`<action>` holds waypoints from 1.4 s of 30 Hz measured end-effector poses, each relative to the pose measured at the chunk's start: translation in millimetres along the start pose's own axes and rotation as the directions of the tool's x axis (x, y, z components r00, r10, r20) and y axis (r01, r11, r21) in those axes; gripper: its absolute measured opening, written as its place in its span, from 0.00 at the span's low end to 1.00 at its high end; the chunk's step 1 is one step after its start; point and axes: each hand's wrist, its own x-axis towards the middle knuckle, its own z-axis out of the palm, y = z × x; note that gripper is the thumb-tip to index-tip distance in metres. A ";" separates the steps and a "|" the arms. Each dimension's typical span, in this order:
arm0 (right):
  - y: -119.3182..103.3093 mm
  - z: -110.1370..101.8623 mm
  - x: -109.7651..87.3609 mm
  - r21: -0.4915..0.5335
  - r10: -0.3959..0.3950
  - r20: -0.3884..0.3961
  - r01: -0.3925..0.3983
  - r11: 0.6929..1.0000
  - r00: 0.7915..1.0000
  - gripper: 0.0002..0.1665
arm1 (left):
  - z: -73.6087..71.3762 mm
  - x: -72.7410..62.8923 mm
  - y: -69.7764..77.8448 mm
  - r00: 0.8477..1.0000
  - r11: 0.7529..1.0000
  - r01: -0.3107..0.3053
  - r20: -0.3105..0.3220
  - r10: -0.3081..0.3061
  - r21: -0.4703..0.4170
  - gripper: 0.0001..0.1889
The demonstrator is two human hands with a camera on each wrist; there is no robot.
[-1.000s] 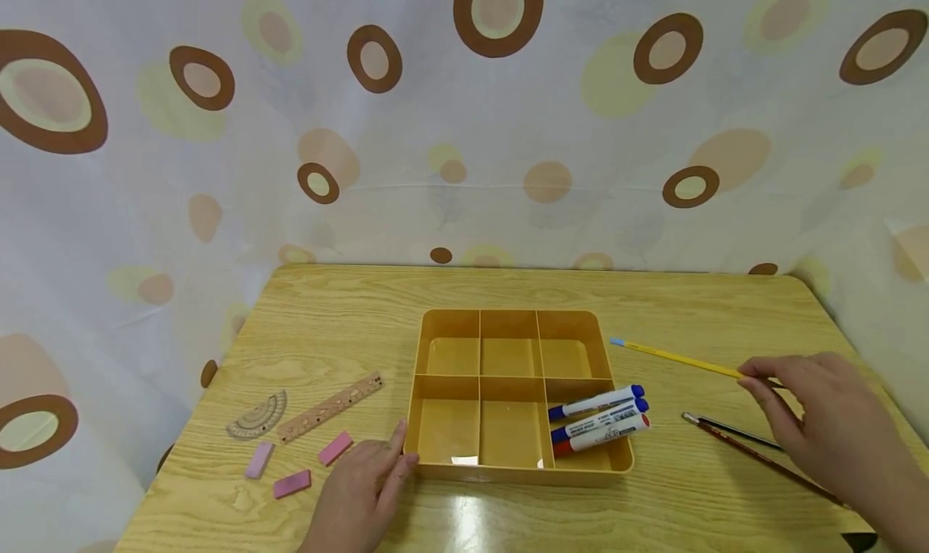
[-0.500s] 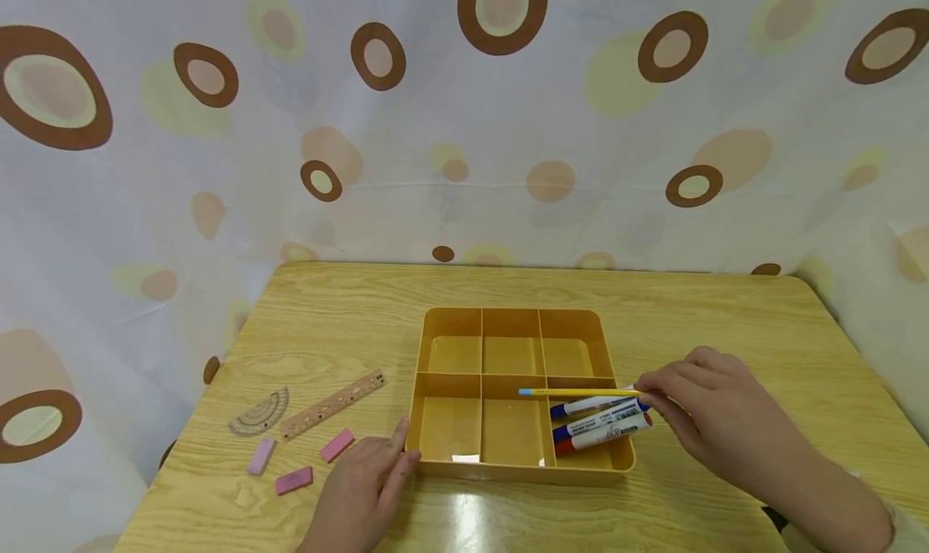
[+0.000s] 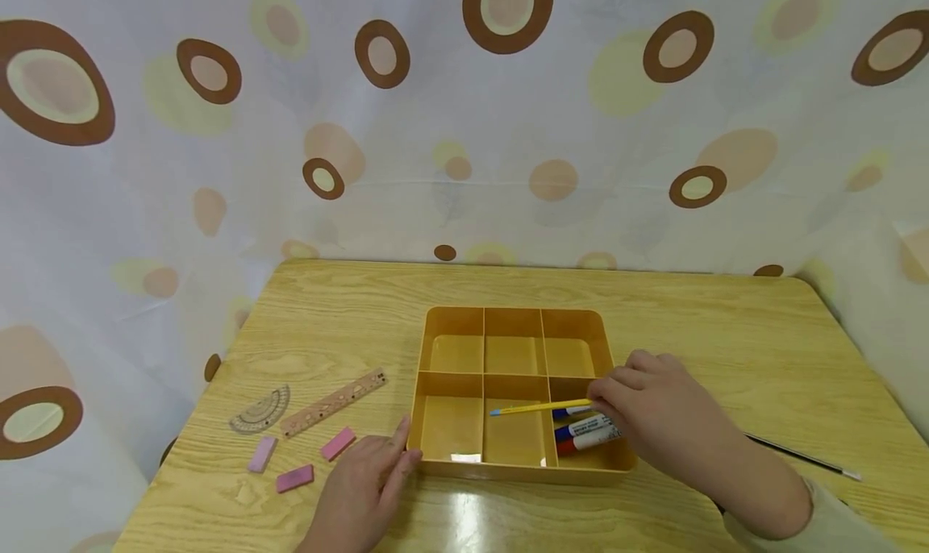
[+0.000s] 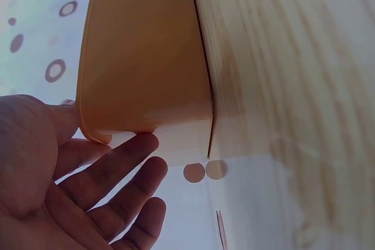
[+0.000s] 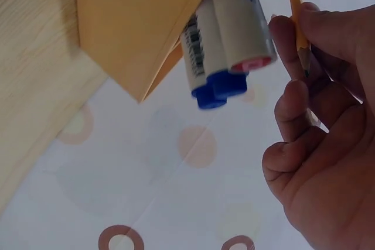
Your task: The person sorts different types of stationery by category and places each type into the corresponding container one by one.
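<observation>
Head view: a slim yellow wooden pencil (image 3: 537, 407) juts leftward from the right hand (image 3: 653, 412) over a divided orange plastic tray (image 3: 508, 471); left wrist: the left hand (image 4: 64, 203), fingers extended, touches the tray; right wrist: the right grip pinches the pencil near its tip.

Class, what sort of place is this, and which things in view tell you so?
Probably an indoor work table, perhaps screened off; the room beyond is hidden. The signs are the wood-grain table, the spotted sheet hung behind it, and the divided tray holding markers.
</observation>
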 end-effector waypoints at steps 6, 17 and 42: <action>-8.5 10.5 6.3 -0.020 -0.021 0.027 0.021 1.000 0.999 0.43 | -0.7 -0.1 1.6 0.999 1.000 0.031 0.023 -0.031 -0.004 0.22; -18.0 21.3 14.2 -0.043 -0.008 0.116 0.013 0.999 0.993 0.13 | -0.9 -0.3 2.3 0.999 0.999 0.038 0.021 -0.037 -0.033 0.22; -15.3 26.2 25.2 -0.124 0.177 0.135 -0.161 0.979 0.975 0.14 | 2.1 -1.0 -0.7 1.000 1.000 -0.013 -0.020 0.013 -0.020 0.22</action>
